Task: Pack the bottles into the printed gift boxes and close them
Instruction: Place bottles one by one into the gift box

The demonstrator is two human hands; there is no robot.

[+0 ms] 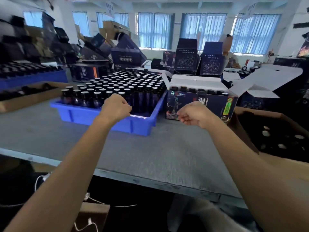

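Crate (143, 126) before you: blue plastic, smooth, slight sheen along rim. Bottles (117, 84) in it: dark, glossy, glass or plastic not clear; caps shiny, catching light. Gift box (184, 102) at your right: card, dark printed outside with light gloss, inner flaps plain white, matt. Table (150, 156) under your arms: grey, matt, faintly mottled. Carton (242, 129) far right: raw brown cardboard, dull. Tray (25, 102) at your left: same brown cardboard. Curtains (153, 29): thin blue cloth, daylight showing through.

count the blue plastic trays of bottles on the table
2. The centre tray sits by the left hand, packed with bottles; the second tray is at far left, blurred. Clutter may hide others.
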